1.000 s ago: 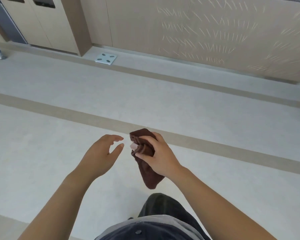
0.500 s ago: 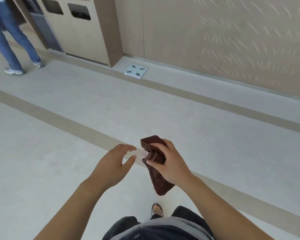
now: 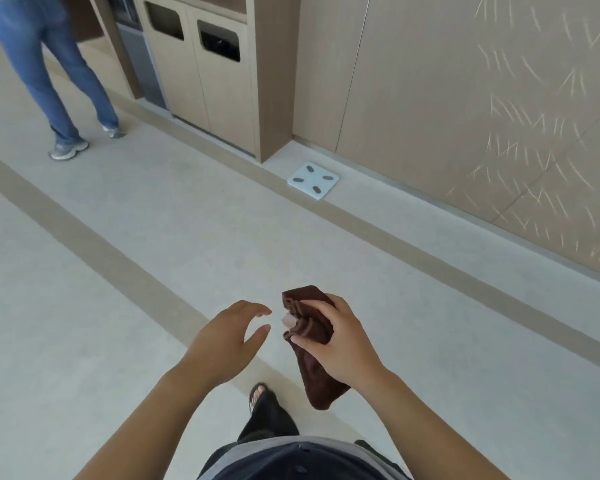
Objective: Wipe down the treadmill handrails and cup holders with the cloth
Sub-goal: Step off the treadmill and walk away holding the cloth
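A dark brown cloth point(image 3: 317, 375) is bunched in my right hand point(image 3: 340, 344), with its loose end hanging below the fist. My left hand point(image 3: 224, 341) hovers just to the left of the cloth, fingers spread and curved, holding nothing and not touching the cloth. Both hands are held out over a pale floor. No treadmill, handrail or cup holder is in view.
A white bathroom scale point(image 3: 313, 180) lies on the floor by the wood-panelled wall point(image 3: 465, 98). A double waste-bin cabinet point(image 3: 208, 71) stands at the back. A person in blue jeans point(image 3: 49, 74) walks at the far left. My sandalled foot point(image 3: 258, 394) steps forward.
The view has swung left and forward: the scale and bin cabinet moved right and nearer, and the walking person came into view. My hands keep the same pose with the cloth.
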Available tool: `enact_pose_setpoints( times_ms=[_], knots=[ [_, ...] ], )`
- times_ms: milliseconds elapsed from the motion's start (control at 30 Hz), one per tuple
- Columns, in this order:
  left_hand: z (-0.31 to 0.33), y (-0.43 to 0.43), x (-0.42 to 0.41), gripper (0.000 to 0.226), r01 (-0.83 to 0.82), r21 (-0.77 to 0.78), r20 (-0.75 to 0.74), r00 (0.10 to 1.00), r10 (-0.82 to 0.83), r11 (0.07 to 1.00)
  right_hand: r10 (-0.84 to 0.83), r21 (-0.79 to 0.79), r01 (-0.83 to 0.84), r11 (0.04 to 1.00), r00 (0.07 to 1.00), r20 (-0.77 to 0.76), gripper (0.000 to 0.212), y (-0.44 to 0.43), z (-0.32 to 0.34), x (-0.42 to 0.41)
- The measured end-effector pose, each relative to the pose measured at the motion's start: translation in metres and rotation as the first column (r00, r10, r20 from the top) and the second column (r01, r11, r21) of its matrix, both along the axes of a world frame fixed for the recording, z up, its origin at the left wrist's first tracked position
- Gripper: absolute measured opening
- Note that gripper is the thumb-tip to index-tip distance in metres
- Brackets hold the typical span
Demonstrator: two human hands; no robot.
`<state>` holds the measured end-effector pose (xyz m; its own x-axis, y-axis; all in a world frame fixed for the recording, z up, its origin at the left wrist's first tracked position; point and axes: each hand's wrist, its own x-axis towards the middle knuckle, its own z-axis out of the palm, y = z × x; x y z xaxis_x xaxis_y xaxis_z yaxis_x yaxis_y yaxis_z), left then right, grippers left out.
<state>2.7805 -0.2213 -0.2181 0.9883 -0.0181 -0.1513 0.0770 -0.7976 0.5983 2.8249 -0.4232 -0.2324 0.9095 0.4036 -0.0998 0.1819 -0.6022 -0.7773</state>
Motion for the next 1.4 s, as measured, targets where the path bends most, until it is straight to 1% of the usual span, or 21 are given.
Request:
enact_pose_setpoints(
  times_ms=[200,367,533,667,800,1000,1100,1200,1400],
  knots=[
    [0.019,0.069,0.159,0.031,0.009,0.016,0.033,0.999,-0.01,1.0,-0.066,0.012,0.066,0.998,0.998,0.024,0.05,0.061,0.02,0.151],
    [0.014,0.114,0.267,0.031,0.043,0.028,0.005,0.999,-0.043,0.999,-0.072,0.02,0.072,0.997,0.997,0.003,0.052,0.111,0.016,0.266],
    [0.002,0.176,0.393,0.031,-0.019,0.035,-0.021,1.0,0.019,0.999,-0.009,0.03,0.008,1.0,1.0,0.026,0.053,0.173,0.002,0.407],
    [0.012,0.232,0.499,0.031,-0.122,0.057,-0.039,0.992,0.124,0.991,0.085,0.035,-0.086,0.996,0.996,0.033,0.053,0.236,0.006,0.53],
    [0.021,0.279,0.572,0.031,-0.185,0.059,-0.023,0.982,0.187,0.981,0.155,0.043,-0.157,0.987,0.987,0.053,0.053,0.291,0.011,0.616],
    [0.01,0.368,0.68,0.032,-0.286,0.036,-0.035,0.957,0.288,0.957,0.269,0.028,-0.271,0.962,0.961,0.059,0.053,0.385,0.006,0.746],
    [0.005,0.42,0.747,0.032,-0.282,0.047,-0.022,0.959,0.284,0.958,0.274,0.013,-0.276,0.961,0.96,0.063,0.052,0.44,0.0,0.811],
    [0.012,0.478,0.819,0.033,-0.239,0.088,-0.001,0.971,0.24,0.967,0.26,0.004,-0.261,0.965,0.962,0.083,0.051,0.499,0.004,0.875],
    [0.037,0.579,0.958,0.034,-0.183,0.147,0.06,0.983,0.176,0.972,0.193,0.044,-0.2,0.979,0.973,0.129,0.053,0.596,0.023,0.995]
  ],
)
